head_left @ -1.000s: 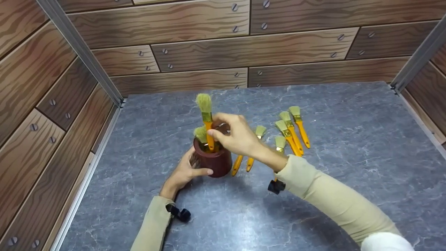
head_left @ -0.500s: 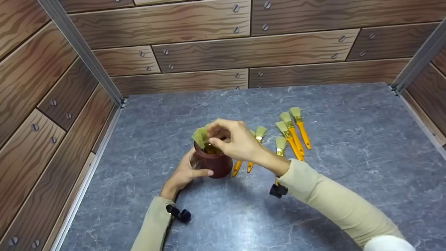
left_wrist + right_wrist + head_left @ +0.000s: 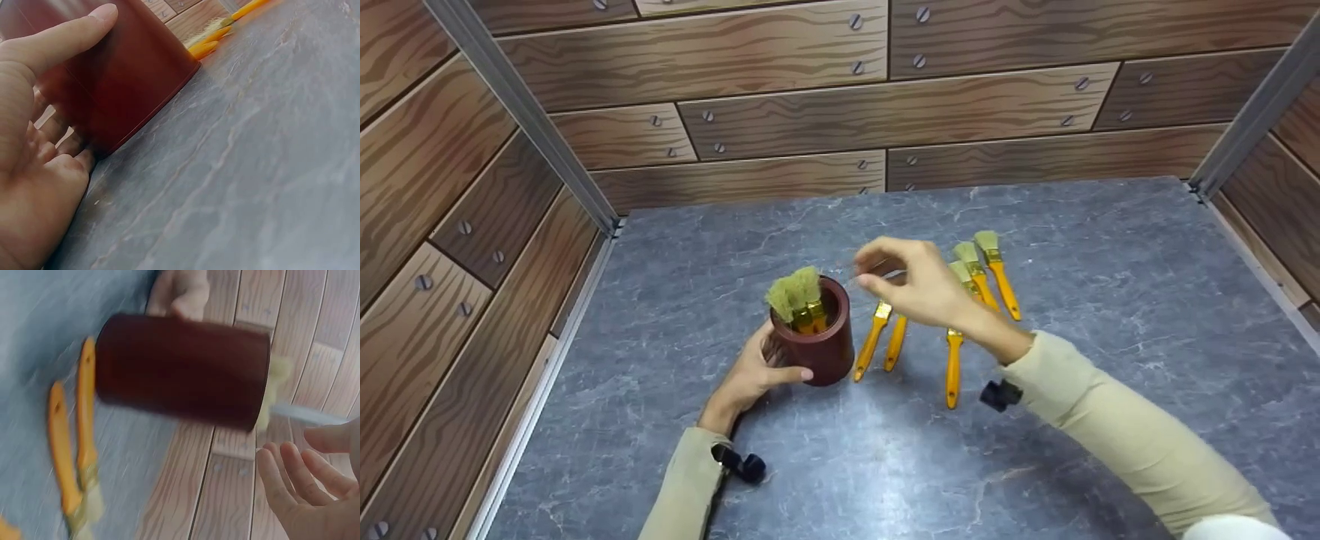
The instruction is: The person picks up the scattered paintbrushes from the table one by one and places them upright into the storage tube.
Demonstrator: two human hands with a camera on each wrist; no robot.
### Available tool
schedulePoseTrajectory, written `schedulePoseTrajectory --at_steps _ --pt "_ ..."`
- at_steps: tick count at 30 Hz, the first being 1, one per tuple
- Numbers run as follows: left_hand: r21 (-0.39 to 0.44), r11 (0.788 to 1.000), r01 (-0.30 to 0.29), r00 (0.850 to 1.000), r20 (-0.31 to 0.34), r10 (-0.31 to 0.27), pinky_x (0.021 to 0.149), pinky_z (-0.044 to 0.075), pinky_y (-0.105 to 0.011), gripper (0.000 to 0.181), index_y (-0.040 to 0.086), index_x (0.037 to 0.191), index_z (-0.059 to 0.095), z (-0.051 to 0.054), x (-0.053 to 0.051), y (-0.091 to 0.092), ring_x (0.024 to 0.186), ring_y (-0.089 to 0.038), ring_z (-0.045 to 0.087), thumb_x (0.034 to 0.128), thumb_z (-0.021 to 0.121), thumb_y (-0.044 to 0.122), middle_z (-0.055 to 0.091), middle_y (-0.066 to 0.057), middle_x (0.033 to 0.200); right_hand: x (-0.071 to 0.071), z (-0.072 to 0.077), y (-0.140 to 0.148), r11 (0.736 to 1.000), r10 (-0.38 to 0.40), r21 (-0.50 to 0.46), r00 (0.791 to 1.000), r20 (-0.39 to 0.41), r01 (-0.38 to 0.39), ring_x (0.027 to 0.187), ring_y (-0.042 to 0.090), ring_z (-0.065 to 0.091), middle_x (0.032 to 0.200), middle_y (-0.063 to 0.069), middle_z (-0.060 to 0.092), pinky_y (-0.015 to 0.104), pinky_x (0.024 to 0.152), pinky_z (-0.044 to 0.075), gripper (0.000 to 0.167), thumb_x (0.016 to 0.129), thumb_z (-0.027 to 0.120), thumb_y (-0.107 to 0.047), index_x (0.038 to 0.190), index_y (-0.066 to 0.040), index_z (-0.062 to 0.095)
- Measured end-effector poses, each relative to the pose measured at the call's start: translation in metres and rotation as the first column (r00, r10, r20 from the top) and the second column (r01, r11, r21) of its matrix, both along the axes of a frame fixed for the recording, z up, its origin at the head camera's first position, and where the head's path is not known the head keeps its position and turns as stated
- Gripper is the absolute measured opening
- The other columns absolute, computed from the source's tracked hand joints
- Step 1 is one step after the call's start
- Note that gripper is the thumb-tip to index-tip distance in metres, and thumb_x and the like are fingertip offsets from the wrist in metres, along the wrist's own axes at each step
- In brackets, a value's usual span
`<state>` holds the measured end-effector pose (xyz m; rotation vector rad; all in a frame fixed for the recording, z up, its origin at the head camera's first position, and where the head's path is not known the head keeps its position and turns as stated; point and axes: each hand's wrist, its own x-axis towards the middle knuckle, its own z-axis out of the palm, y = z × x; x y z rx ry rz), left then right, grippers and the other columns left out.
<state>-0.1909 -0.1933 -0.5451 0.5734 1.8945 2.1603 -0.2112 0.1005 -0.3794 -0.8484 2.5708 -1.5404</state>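
A dark red cylindrical cup (image 3: 829,352) stands upright on the table, several paintbrushes (image 3: 808,285) inside it with bristles up, leaning to its left side. My left hand (image 3: 751,369) grips the cup from the left; in the left wrist view the thumb (image 3: 73,36) lies across its wall and the fingers go round behind. To the right of the cup, above the table, my right hand (image 3: 926,289) holds nothing, its fingers loosely bent. The right wrist view shows that right hand (image 3: 315,489) apart from the cup (image 3: 180,371).
Two paintbrushes (image 3: 871,341) with orange handles lie just right of the cup. Another paintbrush (image 3: 954,367) lies under the right wrist, and several more, including the far paintbrush (image 3: 1001,281), lie beyond it. Wood-patterned walls (image 3: 780,112) border the grey marbled table (image 3: 840,480).
A paintbrush went bristles-up into the cup from my right hand. The hand let go and moved right, away from the cup. My left hand stayed on the cup.
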Motion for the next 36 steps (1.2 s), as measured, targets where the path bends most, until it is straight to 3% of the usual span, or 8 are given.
schedulePoseTrajectory --at_steps 11,18,26,30,33,36 --pt "0.026 1.000 -0.017 1.000 -0.003 0.017 0.130 0.034 -0.033 0.101 0.005 0.162 0.041 -0.002 0.001 0.002 0.153 -0.022 0.046 0.0761 0.095 -0.002 0.053 -0.014 0.160 -0.031 -0.016 0.062 0.979 -0.152 0.128 0.987 -0.048 0.157 0.103 0.036 0.076 0.114 0.020 0.077 0.049 0.093 0.065 0.023 0.100 0.074 -0.008 0.121 0.001 0.074" --pt "-0.005 0.999 -0.050 0.999 0.009 0.050 0.129 0.036 -0.031 0.100 0.005 0.161 0.043 -0.003 0.005 0.000 0.153 -0.022 0.046 0.0762 0.095 -0.001 0.053 -0.014 0.160 -0.059 -0.041 0.095 0.950 -0.243 0.188 0.969 -0.046 0.247 0.100 0.041 0.077 0.112 0.025 0.077 0.054 0.091 0.065 0.024 0.098 0.075 -0.006 0.120 0.004 0.074" --pt "-0.025 0.998 -0.059 0.998 0.004 0.059 0.129 0.036 -0.031 0.100 0.006 0.162 0.042 -0.002 0.004 -0.002 0.153 -0.023 0.046 0.0770 0.095 0.000 0.053 -0.013 0.160 -0.079 -0.069 0.126 0.913 -0.323 0.255 0.946 -0.018 0.317 0.100 0.044 0.076 0.109 0.027 0.076 0.055 0.090 0.065 0.028 0.097 0.073 -0.007 0.120 0.008 0.073" --pt "-0.052 0.996 -0.067 0.998 0.010 0.068 0.130 0.035 -0.031 0.101 0.005 0.162 0.041 -0.002 0.004 -0.002 0.154 -0.025 0.045 0.0772 0.096 0.005 0.053 -0.014 0.161 -0.085 -0.081 0.140 0.893 -0.358 0.289 0.934 -0.007 0.345 0.098 0.042 0.076 0.108 0.027 0.076 0.036 0.081 0.065 0.028 0.095 0.074 -0.007 0.118 0.008 0.073" --pt "-0.048 0.997 -0.064 0.998 0.005 0.064 0.130 0.034 -0.032 0.100 0.006 0.161 0.042 -0.002 0.004 -0.001 0.154 -0.026 0.045 0.0772 0.096 0.005 0.053 -0.014 0.160 -0.088 -0.088 0.151 0.881 -0.384 0.302 0.923 0.008 0.364 0.094 0.038 0.074 0.104 0.027 0.076 0.019 0.071 0.057 0.027 0.092 0.078 -0.007 0.113 0.009 0.073" --pt "-0.028 0.998 -0.058 0.998 -0.005 0.058 0.130 0.035 -0.033 0.098 0.007 0.160 0.045 -0.002 0.003 -0.001 0.153 -0.025 0.046 0.0769 0.096 0.003 0.054 -0.013 0.159 -0.090 -0.092 0.160 0.866 -0.406 0.328 0.914 0.019 0.377 0.087 0.031 0.071 0.101 0.025 0.075 0.015 0.065 0.052 0.027 0.090 0.082 -0.008 0.109 0.009 0.073"
